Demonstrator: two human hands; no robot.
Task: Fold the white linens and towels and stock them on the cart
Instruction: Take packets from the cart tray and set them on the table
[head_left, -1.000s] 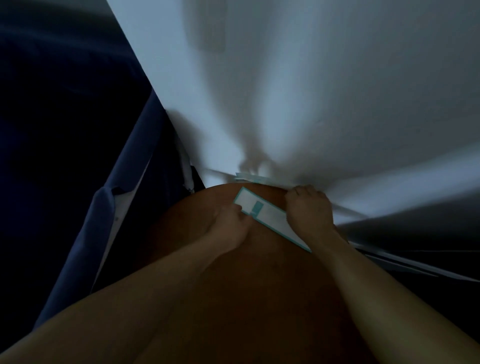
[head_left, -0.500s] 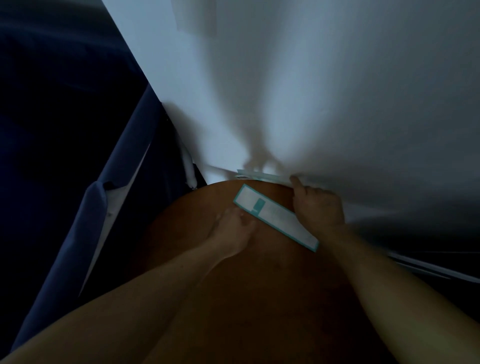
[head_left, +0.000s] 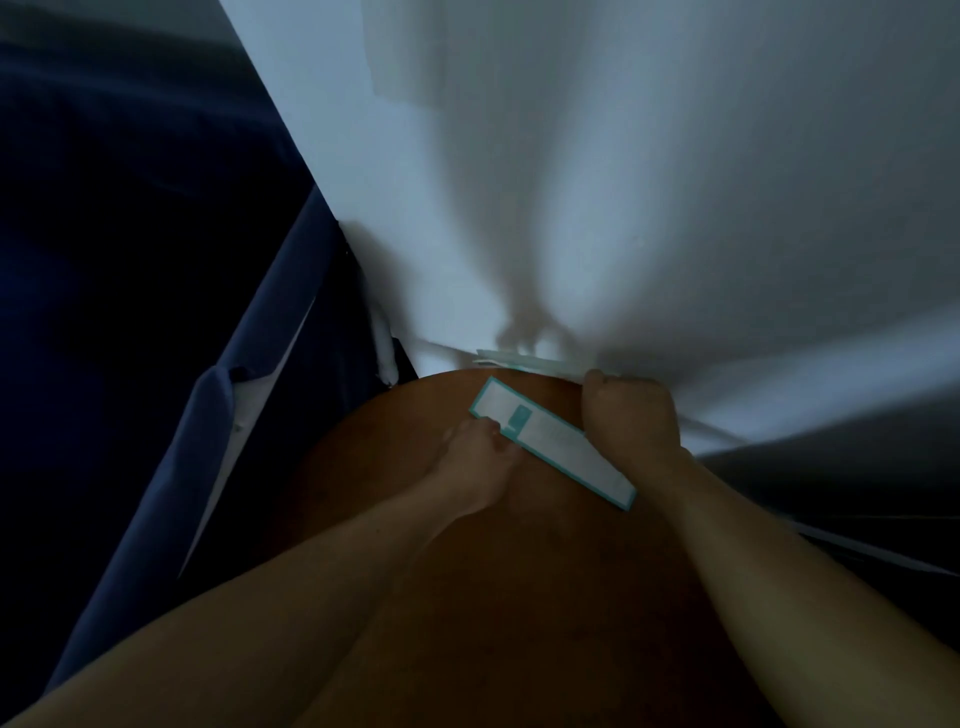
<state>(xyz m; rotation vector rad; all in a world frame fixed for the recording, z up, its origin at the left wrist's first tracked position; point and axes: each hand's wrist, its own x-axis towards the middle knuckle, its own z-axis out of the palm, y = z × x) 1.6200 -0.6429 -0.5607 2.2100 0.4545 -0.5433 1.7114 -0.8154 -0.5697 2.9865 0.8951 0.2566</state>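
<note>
Fingers (head_left: 605, 382) of the right hand (head_left: 631, 421) are clenched round the lower edge of the white linen (head_left: 571, 182), which hangs spread ahead and blocks most of the view. The left hand (head_left: 470, 465) curls its fingers against a teal-edged white tag (head_left: 556, 447) lying on the orange-brown garment (head_left: 519, 597); whether they pinch it is unclear. Blue cloth (head_left: 249, 415) runs along the left, in deep shadow.
</note>
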